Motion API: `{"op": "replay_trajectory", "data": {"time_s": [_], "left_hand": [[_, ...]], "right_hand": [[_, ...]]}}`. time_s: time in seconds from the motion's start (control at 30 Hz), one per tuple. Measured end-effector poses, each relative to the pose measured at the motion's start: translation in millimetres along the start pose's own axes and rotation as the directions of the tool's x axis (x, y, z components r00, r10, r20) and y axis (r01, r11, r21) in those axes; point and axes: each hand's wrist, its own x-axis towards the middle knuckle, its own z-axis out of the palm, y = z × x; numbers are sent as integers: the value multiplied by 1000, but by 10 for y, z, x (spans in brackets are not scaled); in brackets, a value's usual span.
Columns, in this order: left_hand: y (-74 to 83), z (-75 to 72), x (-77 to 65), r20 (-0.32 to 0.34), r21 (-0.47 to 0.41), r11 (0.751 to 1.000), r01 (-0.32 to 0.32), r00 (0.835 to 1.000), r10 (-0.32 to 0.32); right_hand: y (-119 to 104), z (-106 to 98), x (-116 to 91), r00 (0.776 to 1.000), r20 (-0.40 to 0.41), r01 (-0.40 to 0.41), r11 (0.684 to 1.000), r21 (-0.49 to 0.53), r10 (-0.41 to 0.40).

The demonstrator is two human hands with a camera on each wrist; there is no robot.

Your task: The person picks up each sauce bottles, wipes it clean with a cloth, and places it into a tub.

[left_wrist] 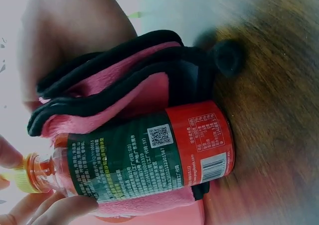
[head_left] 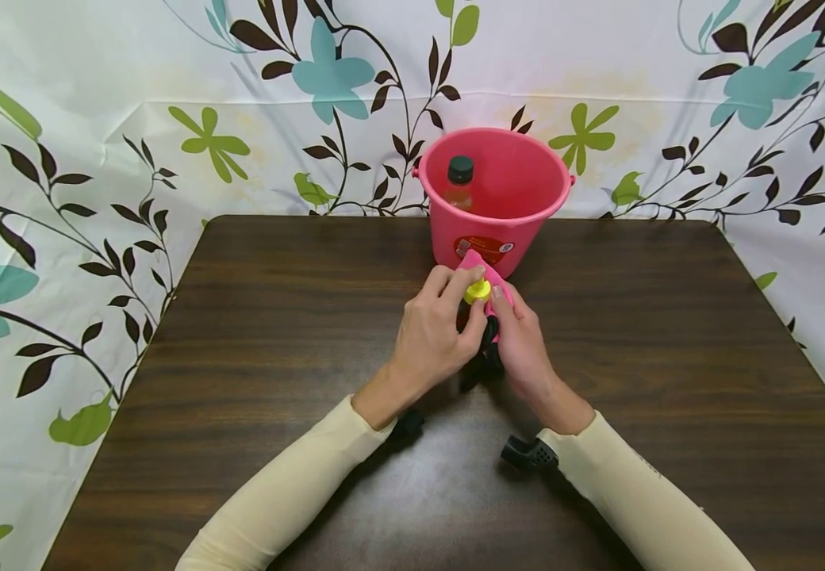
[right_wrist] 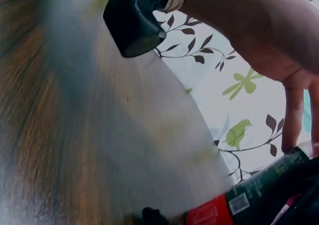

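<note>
A bottle with a green and red label and a yellow cap lies against a folded pink cloth edged in black. My left hand pinches the bottle at its cap end, the fingers round the yellow cap. From the other side, my right hand grips the pink cloth behind the bottle, thumb near the cap. In the right wrist view, the bottle's label shows at the lower right, partly covered by the black edging; the left fingers touch its upper end.
A pink bucket stands at the table's back edge, just beyond the hands, with a dark-capped bottle inside. The dark wooden table reaches a patterned curtain behind. A black wrist camera hangs below the right sleeve.
</note>
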Motion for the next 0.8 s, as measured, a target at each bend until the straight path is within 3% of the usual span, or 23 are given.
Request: {"op": "replay_trajectory", "data": {"time_s": [0.37, 0.63, 0.8], "left_hand": [[-15, 22, -4, -25, 3, 1000, -18, 1000, 18], [-5, 30, -10, -37, 15, 1000, -22, 999, 22], [-6, 28, -10, -34, 5, 1000, -20, 999, 21]], "right_hand": [[178, -105, 46, 997, -26, -73, 994, -79, 72], [324, -144, 142, 999, -25, -29, 973, -231, 24], [331, -153, 171, 1000, -5, -10, 963, -268, 9]]}}
